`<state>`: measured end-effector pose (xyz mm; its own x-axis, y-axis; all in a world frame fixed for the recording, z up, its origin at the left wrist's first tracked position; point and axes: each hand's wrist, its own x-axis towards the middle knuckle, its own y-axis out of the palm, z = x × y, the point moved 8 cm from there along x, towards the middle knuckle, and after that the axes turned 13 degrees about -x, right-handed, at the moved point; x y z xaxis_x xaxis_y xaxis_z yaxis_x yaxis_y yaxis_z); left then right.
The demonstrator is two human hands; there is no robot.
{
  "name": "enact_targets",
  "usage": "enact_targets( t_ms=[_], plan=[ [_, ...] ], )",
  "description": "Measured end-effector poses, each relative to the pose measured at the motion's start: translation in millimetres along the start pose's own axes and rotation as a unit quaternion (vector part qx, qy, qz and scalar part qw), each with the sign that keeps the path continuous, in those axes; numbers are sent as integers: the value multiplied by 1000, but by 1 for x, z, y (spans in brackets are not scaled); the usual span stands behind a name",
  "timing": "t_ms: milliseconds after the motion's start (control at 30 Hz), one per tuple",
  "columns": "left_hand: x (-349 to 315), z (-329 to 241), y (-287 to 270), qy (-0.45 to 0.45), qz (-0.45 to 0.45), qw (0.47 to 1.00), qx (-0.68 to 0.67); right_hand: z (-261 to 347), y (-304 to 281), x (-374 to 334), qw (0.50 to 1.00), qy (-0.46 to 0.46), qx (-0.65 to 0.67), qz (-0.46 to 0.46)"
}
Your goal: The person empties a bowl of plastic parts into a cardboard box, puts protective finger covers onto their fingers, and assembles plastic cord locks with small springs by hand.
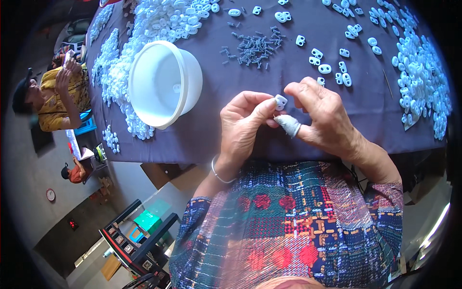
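Observation:
My left hand, a bangle on its wrist, pinches a small white plastic piece with two holes between thumb and fingertips. Close against the piece from the other side is my right hand. Its fingers are curled, and a whitish cloth finger wrap covers its thumb. Whatever the right fingers may hold is hidden. Beyond the hands, several similar white pieces lie loose on the dark tablecloth. A pile of small dark screw-like parts lies farther off.
A white plastic tub stands left of my hands, a white piece inside it. Heaps of white pieces spread behind it and along the right side. A thin stick lies near the right heap. A person in yellow sits far left.

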<state>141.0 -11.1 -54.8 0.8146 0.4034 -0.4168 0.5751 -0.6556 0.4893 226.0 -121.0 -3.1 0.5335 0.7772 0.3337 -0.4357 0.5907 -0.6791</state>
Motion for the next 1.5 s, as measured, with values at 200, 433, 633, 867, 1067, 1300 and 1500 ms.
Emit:
enact_targets(
  t_ms=[200,433,633,867,1067,1300,1500],
  plan=[
    [-3,4,1,2,-8,1000,9,7,4,-3,996,-37,-87,1],
    [-4,4,3,11,-9,1000,17,6,7,-3,994,-27,-99,33],
    [-3,5,3,1,-15,1000,19,6,8,-5,995,-26,-94,21],
    [-3,6,3,-55,5,996,74,2,9,-5,996,-25,-86,27],
    [-4,4,5,-35,4,995,94,3,7,-2,996,-35,-81,31],
    [-7,0,8,-17,-3,990,139,2,10,-4,994,-31,-88,60],
    [-9,-3,7,4,-6,985,174,3,14,-7,996,-38,-44,68]
  ],
)
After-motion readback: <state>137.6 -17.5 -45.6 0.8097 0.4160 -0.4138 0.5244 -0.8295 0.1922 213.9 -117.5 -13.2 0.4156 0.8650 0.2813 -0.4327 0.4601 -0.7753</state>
